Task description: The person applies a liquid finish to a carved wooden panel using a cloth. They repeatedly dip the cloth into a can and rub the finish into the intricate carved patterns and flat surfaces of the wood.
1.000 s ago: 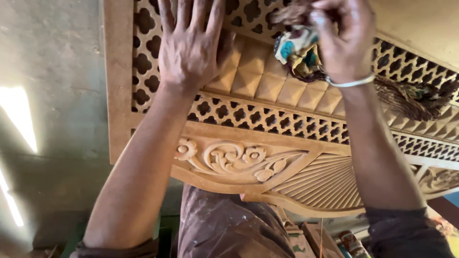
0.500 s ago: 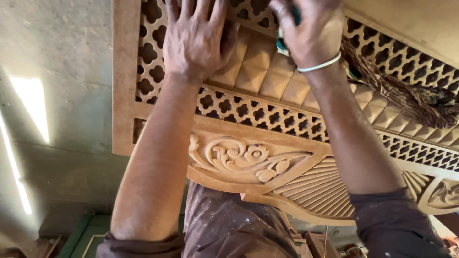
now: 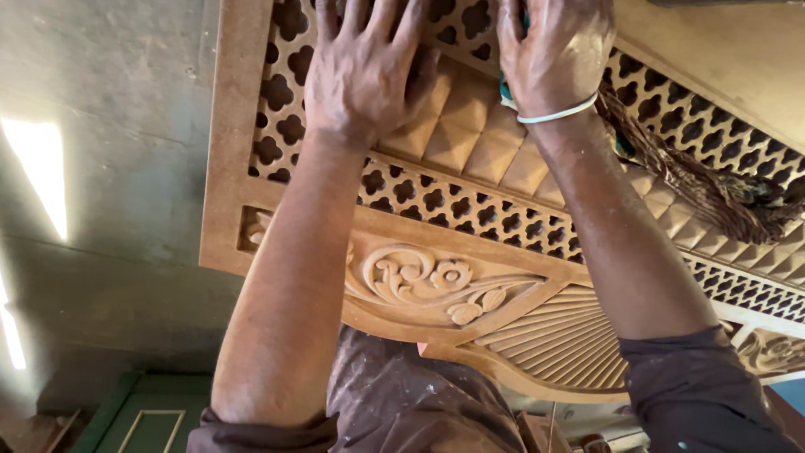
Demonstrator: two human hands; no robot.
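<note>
Hands: two, both on the one carved wooden panel
Left hand: grip spread flat on the panel's pyramid blocks
Right hand: beside it, grip pressing one teal rag down

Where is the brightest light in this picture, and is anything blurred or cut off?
Head view: hard sunlight patches blow out on the grey floor at the left edge; the carved wooden panel and left hand are evenly lit and sharp; the right hand is cropped by the top edge, with slight wide-angle stretch at the corners.
</note>
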